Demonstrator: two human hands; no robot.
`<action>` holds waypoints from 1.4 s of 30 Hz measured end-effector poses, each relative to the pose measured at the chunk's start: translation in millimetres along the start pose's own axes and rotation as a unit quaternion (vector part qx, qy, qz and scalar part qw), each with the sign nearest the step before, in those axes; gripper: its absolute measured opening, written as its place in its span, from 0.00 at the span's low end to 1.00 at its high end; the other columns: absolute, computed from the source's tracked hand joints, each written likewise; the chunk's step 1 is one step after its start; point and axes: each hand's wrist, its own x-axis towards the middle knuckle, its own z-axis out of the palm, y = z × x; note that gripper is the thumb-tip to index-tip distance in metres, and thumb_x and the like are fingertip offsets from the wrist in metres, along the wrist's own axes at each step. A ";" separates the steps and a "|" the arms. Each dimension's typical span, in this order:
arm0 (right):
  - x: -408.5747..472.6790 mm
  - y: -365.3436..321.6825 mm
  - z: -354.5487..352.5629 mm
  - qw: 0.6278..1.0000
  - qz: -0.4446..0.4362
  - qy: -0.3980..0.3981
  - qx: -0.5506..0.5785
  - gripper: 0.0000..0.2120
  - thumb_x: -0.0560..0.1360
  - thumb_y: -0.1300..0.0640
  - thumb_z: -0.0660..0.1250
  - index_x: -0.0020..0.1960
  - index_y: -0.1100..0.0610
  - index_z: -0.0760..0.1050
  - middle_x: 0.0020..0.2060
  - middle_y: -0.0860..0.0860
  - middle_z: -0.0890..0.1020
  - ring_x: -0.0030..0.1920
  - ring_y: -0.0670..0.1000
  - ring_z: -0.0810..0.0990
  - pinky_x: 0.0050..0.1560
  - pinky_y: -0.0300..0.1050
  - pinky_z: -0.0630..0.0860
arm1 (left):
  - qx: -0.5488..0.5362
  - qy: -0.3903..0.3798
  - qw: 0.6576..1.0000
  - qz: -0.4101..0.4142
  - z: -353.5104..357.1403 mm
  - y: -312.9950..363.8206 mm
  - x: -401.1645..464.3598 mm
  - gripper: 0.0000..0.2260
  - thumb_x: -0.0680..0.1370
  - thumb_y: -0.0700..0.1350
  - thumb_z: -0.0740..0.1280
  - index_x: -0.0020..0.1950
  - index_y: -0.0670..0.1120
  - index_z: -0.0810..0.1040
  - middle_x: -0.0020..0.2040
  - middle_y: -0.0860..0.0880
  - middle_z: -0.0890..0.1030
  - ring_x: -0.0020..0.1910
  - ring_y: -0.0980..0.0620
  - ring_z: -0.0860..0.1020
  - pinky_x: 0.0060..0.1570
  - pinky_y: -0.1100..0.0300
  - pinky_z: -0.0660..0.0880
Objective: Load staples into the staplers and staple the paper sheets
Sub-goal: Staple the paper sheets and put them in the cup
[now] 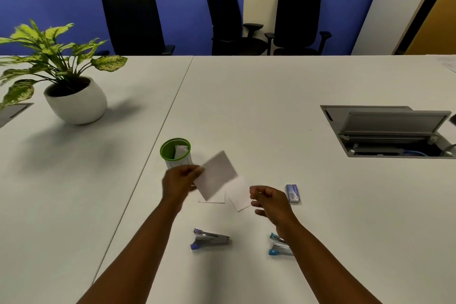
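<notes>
From my head camera I look down at a pale desk [271, 96] with both of my hands reaching out over it, well apart from each other. My left hand [181, 181] pinches one corner of a small paper sheet [217, 175] and holds it tilted in the air above the desk, probably so it can be lined up with others before stapling. My right hand [270, 201] hovers with its fingers loosely curled and nothing in them, close to the sheets, which I judge leaves it ready to take a second sheet or a stapler. Two more white sheets [238, 195] lie flat on the desk between my hands, partly under the lifted one. Nearer to me rest two staplers: the purple-tipped stapler [211, 239] sits left of centre, and the blue-tipped stapler [280, 247] lies partly hidden beneath my right forearm, so I cannot tell whether it is loaded. A small staple box [293, 193] lies just right of my right hand, within easy reach for refilling. Behind my left hand stands a green cup [175, 152] holding folded paper. Farther off are a potted plant [61, 66], an open cable hatch [387, 131] and black chairs [133, 22].
</notes>
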 end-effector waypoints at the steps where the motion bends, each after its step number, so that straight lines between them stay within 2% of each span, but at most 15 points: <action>1: 1.5 2.8 -0.8 1.000 -0.003 0.007 -0.014 0.06 0.74 0.58 0.67 0.41 0.49 0.78 0.40 0.49 0.81 0.41 0.48 0.79 0.41 0.40 0.77 | 0.026 0.058 0.998 0.026 -6.0 3.0 10.6 0.08 0.71 0.40 0.72 0.49 0.39 0.82 0.46 0.40 0.83 0.44 0.42 0.81 0.42 0.50 0.81; 2: 2.3 5.9 -2.4 1.000 -0.005 0.017 -0.026 0.06 0.75 0.58 0.66 0.41 0.49 0.78 0.40 0.49 0.81 0.41 0.48 0.79 0.40 0.40 0.76 | 0.077 0.112 0.989 0.052 -12.8 6.3 19.9 0.11 0.71 0.42 0.72 0.51 0.39 0.82 0.48 0.39 0.83 0.46 0.41 0.81 0.47 0.48 0.80; 4: 6.5 12.8 -6.5 0.998 -0.011 0.041 -0.042 0.05 0.75 0.59 0.65 0.44 0.51 0.78 0.41 0.51 0.80 0.41 0.49 0.78 0.38 0.39 0.74 | 0.203 0.198 0.953 0.106 -25.6 14.4 37.0 0.11 0.72 0.46 0.71 0.51 0.42 0.83 0.50 0.40 0.83 0.50 0.41 0.80 0.50 0.54 0.76; 7: 13.4 21.8 -13.1 0.994 -0.028 0.081 -0.069 0.06 0.76 0.59 0.64 0.47 0.54 0.79 0.41 0.51 0.80 0.39 0.48 0.78 0.38 0.41 0.74 | 0.341 0.246 0.880 0.223 -39.3 27.0 56.9 0.06 0.74 0.43 0.68 0.47 0.44 0.84 0.48 0.43 0.83 0.47 0.40 0.80 0.42 0.56 0.71; 10: 22.7 27.9 -17.4 0.989 -0.040 0.105 -0.092 0.07 0.76 0.60 0.63 0.48 0.54 0.79 0.40 0.50 0.80 0.38 0.47 0.78 0.46 0.47 0.74 | 0.486 0.202 0.789 0.318 -48.6 39.2 78.4 0.05 0.74 0.38 0.67 0.42 0.41 0.83 0.42 0.42 0.81 0.41 0.39 0.77 0.34 0.56 0.68; 14: 32.9 34.9 -19.3 0.985 -0.043 0.121 -0.114 0.08 0.76 0.62 0.63 0.46 0.52 0.79 0.38 0.49 0.80 0.37 0.47 0.77 0.48 0.49 0.74 | 0.628 0.082 0.682 0.365 -50.2 49.8 97.8 0.03 0.69 0.32 0.68 0.38 0.38 0.81 0.39 0.42 0.80 0.45 0.41 0.75 0.32 0.54 0.71; 16: 36.3 38.6 -18.8 0.983 -0.040 0.128 -0.122 0.09 0.76 0.62 0.63 0.46 0.52 0.79 0.38 0.49 0.80 0.37 0.47 0.77 0.48 0.49 0.75 | 0.660 0.023 0.649 0.378 -47.4 48.3 104.4 0.05 0.69 0.30 0.67 0.39 0.37 0.82 0.39 0.41 0.81 0.46 0.41 0.75 0.35 0.55 0.72; 19: 40.0 42.9 -17.6 0.982 -0.030 0.134 -0.130 0.09 0.76 0.62 0.62 0.46 0.52 0.80 0.39 0.50 0.80 0.38 0.48 0.77 0.48 0.49 0.75 | 0.678 -0.021 0.624 0.388 -44.7 42.7 113.4 0.07 0.70 0.29 0.67 0.41 0.37 0.83 0.40 0.40 0.82 0.45 0.41 0.76 0.39 0.53 0.74; 23: 44.7 45.9 -14.5 0.980 -0.024 0.135 -0.142 0.08 0.76 0.62 0.62 0.48 0.54 0.80 0.41 0.52 0.80 0.38 0.47 0.77 0.47 0.48 0.75 | 0.692 -0.051 0.634 0.342 -42.1 32.4 119.9 0.07 0.71 0.31 0.66 0.43 0.39 0.83 0.46 0.42 0.81 0.51 0.42 0.75 0.42 0.54 0.74; 27: 49.7 47.6 -9.1 0.979 -0.023 0.128 -0.155 0.08 0.76 0.62 0.63 0.48 0.55 0.80 0.41 0.53 0.81 0.39 0.49 0.77 0.45 0.46 0.74 | 0.711 -0.072 0.625 0.313 -42.7 21.5 122.1 0.09 0.73 0.35 0.66 0.48 0.43 0.83 0.50 0.45 0.80 0.53 0.45 0.75 0.45 0.56 0.74; 30: 55.5 46.6 -4.7 0.978 -0.024 0.120 -0.171 0.07 0.75 0.63 0.64 0.47 0.56 0.81 0.41 0.52 0.81 0.41 0.50 0.77 0.45 0.45 0.74 | 0.678 -0.082 0.680 0.266 -41.5 14.9 124.5 0.11 0.73 0.36 0.66 0.53 0.44 0.82 0.56 0.42 0.77 0.53 0.42 0.77 0.48 0.53 0.76; 33: 62.7 44.0 0.1 0.963 -0.043 0.114 -0.240 0.06 0.74 0.63 0.66 0.48 0.58 0.81 0.43 0.53 0.82 0.43 0.51 0.78 0.44 0.41 0.71 | 0.603 -0.103 0.762 0.212 -41.9 7.6 128.5 0.15 0.75 0.36 0.64 0.60 0.47 0.78 0.64 0.44 0.74 0.60 0.41 0.75 0.54 0.51 0.75; 35: 67.2 43.9 3.4 0.946 -0.062 0.114 -0.298 0.06 0.73 0.63 0.67 0.49 0.60 0.80 0.47 0.55 0.83 0.45 0.51 0.79 0.46 0.39 0.71 | 0.590 -0.116 0.763 0.239 -43.0 3.6 128.9 0.23 0.73 0.32 0.62 0.65 0.50 0.74 0.69 0.49 0.71 0.66 0.44 0.71 0.58 0.50 0.74; 37: 70.5 45.1 7.0 0.925 -0.073 0.113 -0.356 0.09 0.72 0.61 0.68 0.52 0.61 0.79 0.51 0.57 0.81 0.50 0.53 0.79 0.48 0.39 0.70 | 0.564 -0.080 0.776 0.270 -43.5 -1.2 126.4 0.28 0.71 0.28 0.60 0.67 0.49 0.72 0.69 0.49 0.71 0.66 0.44 0.71 0.57 0.50 0.75; 42: 78.3 48.8 20.4 0.872 -0.045 0.092 -0.479 0.25 0.70 0.51 0.71 0.63 0.60 0.69 0.59 0.56 0.73 0.62 0.56 0.70 0.58 0.46 0.69 | 0.472 0.025 0.817 0.330 -33.9 -12.7 105.6 0.27 0.68 0.27 0.61 0.65 0.44 0.73 0.65 0.43 0.75 0.62 0.40 0.73 0.51 0.48 0.76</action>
